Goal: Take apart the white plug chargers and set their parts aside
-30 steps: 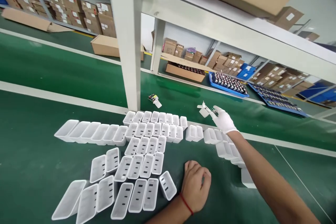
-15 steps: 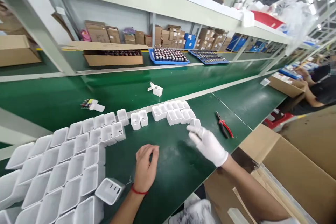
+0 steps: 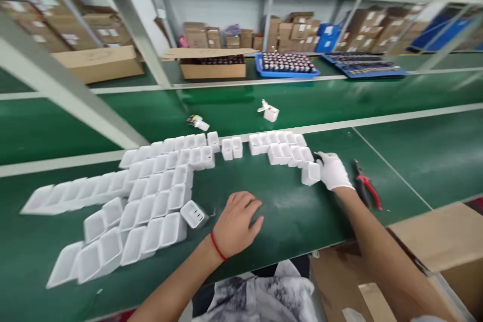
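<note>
My left hand (image 3: 237,224), bare with a red band at the wrist, is low over the green bench with loosely bent fingers and the thumb apart; it holds nothing. My right hand (image 3: 335,171), in a white glove, is right beside a single white plastic housing (image 3: 311,174) at the end of a short group of housings (image 3: 281,153). Its fingers are curled together around something small and dark, too unclear to name. To the left of my left hand, a tilted housing (image 3: 193,214) shows several dark slots. Many open white housings (image 3: 160,204) stand in rows at the left.
Red-handled pliers (image 3: 368,188) lie right of my gloved hand. Toward the back are a small white assembly (image 3: 269,111) and another with wires (image 3: 198,122). Blue trays (image 3: 287,73) and a carton (image 3: 213,70) stand behind. Cardboard (image 3: 441,234) borders the front right.
The view has swung left and levelled. My right hand has gone from spread fingers above the bench to curled fingers beside the end housing. My left hand's fingers have spread a little.
</note>
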